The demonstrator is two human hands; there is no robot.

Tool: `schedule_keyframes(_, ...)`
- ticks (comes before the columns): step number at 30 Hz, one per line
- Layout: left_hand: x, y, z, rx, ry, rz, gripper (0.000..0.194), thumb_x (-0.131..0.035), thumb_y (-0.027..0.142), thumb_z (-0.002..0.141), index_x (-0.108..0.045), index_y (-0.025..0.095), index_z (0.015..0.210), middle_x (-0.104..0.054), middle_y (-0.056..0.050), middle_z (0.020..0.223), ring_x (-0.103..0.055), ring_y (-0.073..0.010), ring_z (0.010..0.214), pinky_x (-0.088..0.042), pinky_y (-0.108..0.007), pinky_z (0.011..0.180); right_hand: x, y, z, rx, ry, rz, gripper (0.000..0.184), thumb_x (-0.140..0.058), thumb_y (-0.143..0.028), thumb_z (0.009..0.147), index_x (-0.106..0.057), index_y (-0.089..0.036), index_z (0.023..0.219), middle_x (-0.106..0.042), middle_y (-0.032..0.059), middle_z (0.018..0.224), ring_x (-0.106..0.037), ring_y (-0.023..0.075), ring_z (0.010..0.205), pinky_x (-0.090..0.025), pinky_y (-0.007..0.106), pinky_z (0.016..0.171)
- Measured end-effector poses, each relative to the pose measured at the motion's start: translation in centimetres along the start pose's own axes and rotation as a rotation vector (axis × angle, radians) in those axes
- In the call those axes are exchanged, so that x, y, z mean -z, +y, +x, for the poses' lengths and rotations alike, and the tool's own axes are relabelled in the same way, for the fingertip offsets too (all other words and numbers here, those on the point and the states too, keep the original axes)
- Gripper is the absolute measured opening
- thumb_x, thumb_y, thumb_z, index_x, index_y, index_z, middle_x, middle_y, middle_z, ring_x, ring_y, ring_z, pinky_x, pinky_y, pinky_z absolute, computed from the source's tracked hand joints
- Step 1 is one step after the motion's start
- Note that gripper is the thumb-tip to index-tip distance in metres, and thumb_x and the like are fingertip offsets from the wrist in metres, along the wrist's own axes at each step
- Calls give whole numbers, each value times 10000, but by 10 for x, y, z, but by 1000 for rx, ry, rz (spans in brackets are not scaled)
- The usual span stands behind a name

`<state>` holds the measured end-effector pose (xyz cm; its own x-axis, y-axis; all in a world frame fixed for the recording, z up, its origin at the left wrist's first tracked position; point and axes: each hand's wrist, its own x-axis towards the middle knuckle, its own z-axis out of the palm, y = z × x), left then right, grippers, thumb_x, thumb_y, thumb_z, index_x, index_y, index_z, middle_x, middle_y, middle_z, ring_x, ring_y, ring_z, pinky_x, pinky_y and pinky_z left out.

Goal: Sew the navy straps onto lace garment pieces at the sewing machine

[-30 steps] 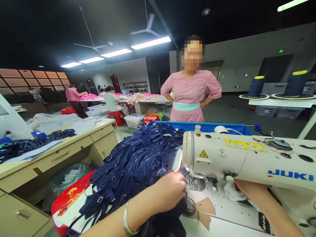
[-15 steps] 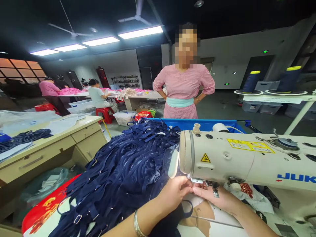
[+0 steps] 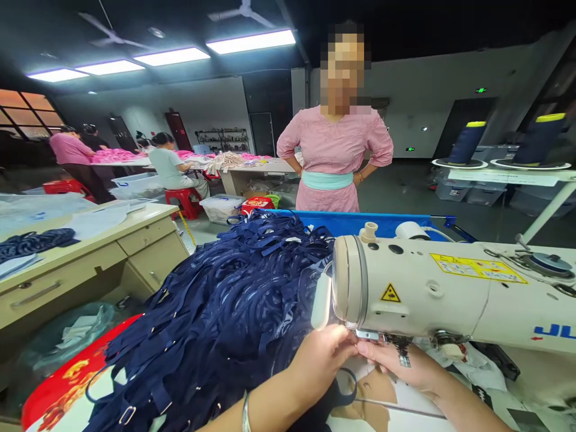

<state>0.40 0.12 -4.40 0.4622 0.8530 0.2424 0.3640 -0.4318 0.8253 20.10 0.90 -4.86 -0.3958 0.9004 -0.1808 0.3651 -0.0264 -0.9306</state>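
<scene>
My left hand (image 3: 318, 355) is closed in a pinch just below the sewing machine's head (image 3: 348, 282), on the edge of a navy garment (image 3: 330, 401) that hangs down with a looped strap (image 3: 353, 384). Facing it, my right hand (image 3: 400, 359) lies under the machine arm, its thumb nearly touching the left fingertips. Its other fingers are partly hidden behind the presser foot area, and they seem to press the same garment. A large heap of navy garments with straps and metal sliders (image 3: 225, 306) spreads to the left of my hands.
A person in pink (image 3: 333, 156) stands behind a blue fabric bin (image 3: 396, 223). Navy thread cones (image 3: 468, 144) stand at right. On the left are a desk with drawers (image 3: 85, 264) and a red patterned surface (image 3: 54, 384) under the heap. Other people sit and stand farther back.
The view has shifted slightly, so the machine appears farther right and the left-side desk farther left. My hands keep nearly the same pinch by the needle area.
</scene>
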Motion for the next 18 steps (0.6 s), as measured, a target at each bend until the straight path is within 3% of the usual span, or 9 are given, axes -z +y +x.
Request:
schedule_keyframes(7, -1, 4, -3, -77, 23, 84, 143, -547, 271, 915, -670, 215, 963, -691, -13, 931, -624, -140, 835, -455, -186, 742, -3, -4, 2, 19, -39, 32, 498, -564, -678, 732, -597, -182, 752, -536, -6, 657, -470, 125, 604, -391, 240, 534)
schedule_keyframes(11, -5, -7, -3, -132, 77, 324, 136, -545, 245, 905, -646, 193, 831, -685, -3, 801, -636, -134, 731, -457, -171, 666, -7, -4, 3, 30, -39, 20, 426, -538, -609, 781, -582, -185, 782, -518, -14, 667, -483, 122, 627, -380, 211, 511)
schedule_keyframes(18, -12, -31, -1, -237, 111, 695, 120, -529, 214, 886, -613, 200, 802, -685, -3, 735, -660, -152, 662, -477, -183, 599, -19, -15, 7, -36, 60, -208, 212, -532, -383, 779, -475, -207, 675, -401, -62, 551, -382, 80, 462, -300, 185, 410)
